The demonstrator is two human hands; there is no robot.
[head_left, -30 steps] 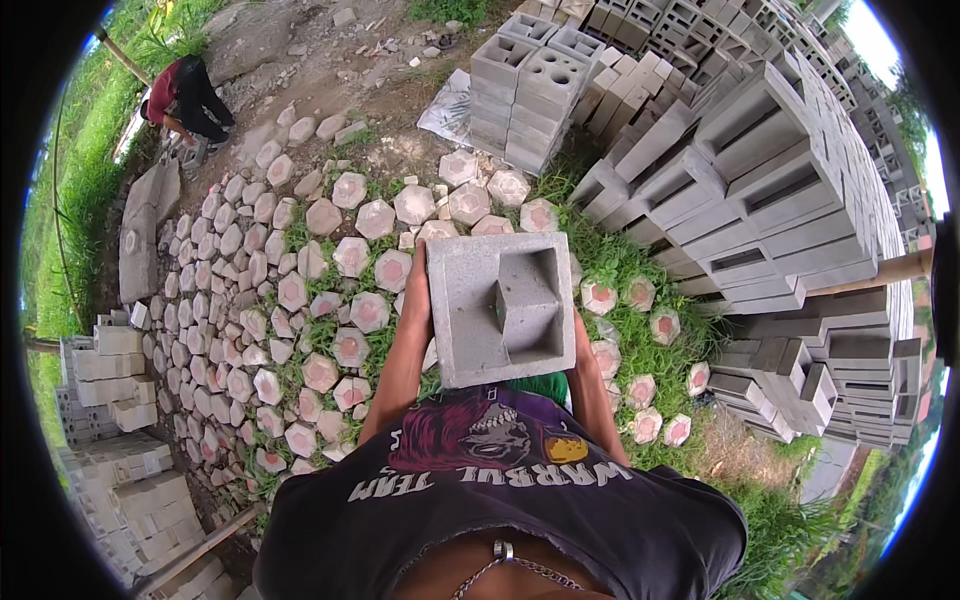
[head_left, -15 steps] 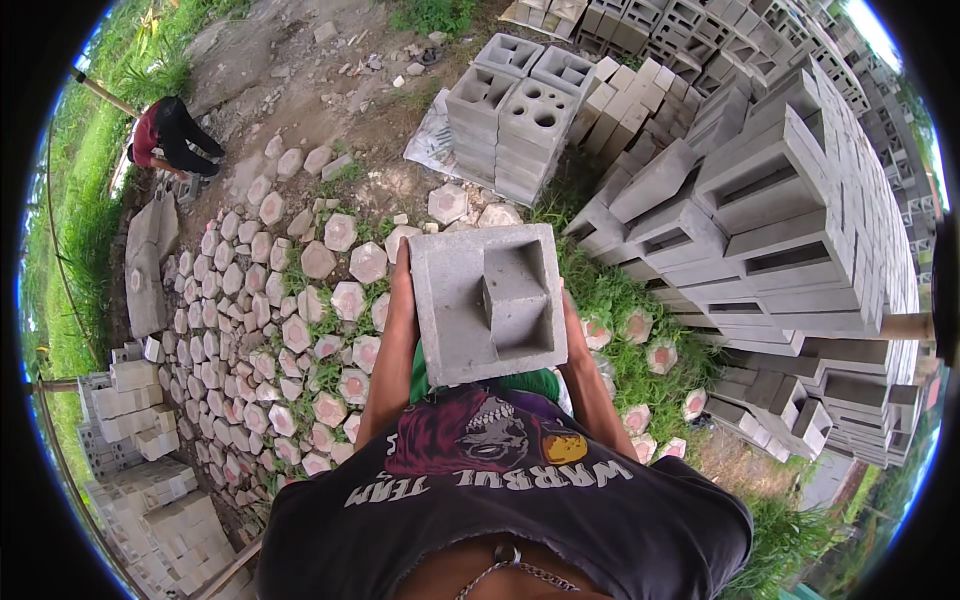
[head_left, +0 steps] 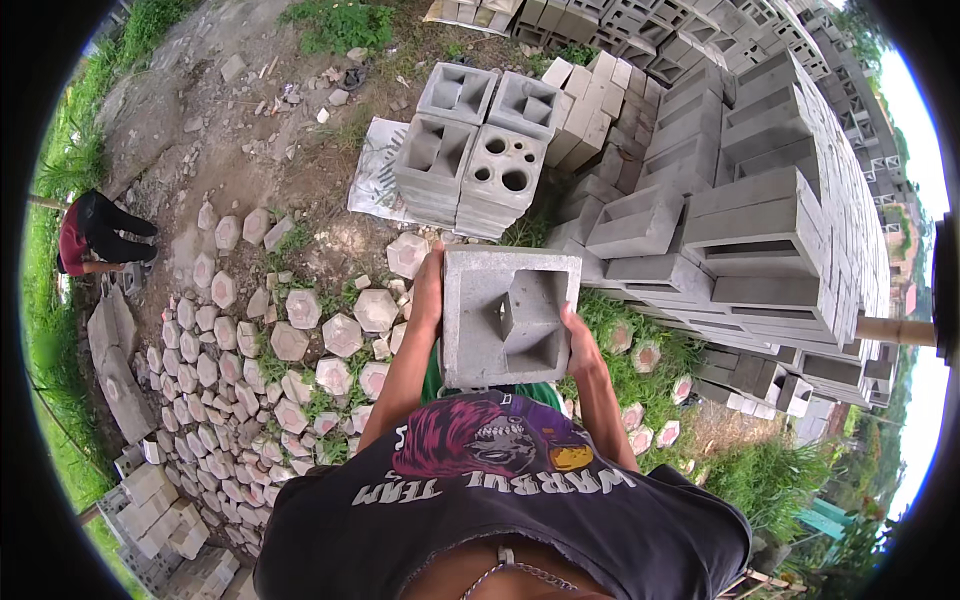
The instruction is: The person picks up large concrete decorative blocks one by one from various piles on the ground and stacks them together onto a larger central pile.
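A grey concrete block (head_left: 475,320) is held in front of my body at waist height, its hollow recesses facing up toward me. My left hand (head_left: 430,290) grips its left side, the fingers mostly hidden behind the block. On the opposite side my right hand (head_left: 582,342) presses against the wall, with the thumb near the upper edge. Just beyond the held block stands a short stack of similar blocks (head_left: 430,190), some with square recesses and one with round holes.
Tall rows of stacked concrete blocks (head_left: 745,220) line the right side. Hexagonal pavers (head_left: 290,342) with grass between them cover the ground at left. A white sack (head_left: 376,170) lies beside the short stack. Another person (head_left: 100,232) bends over at far left. More blocks (head_left: 150,510) are piled lower left.
The view has turned rightward, and the short stack appears closer to the held block. Both hands keep hold of the block, and my right thumb now shows. The other person remains bent over.
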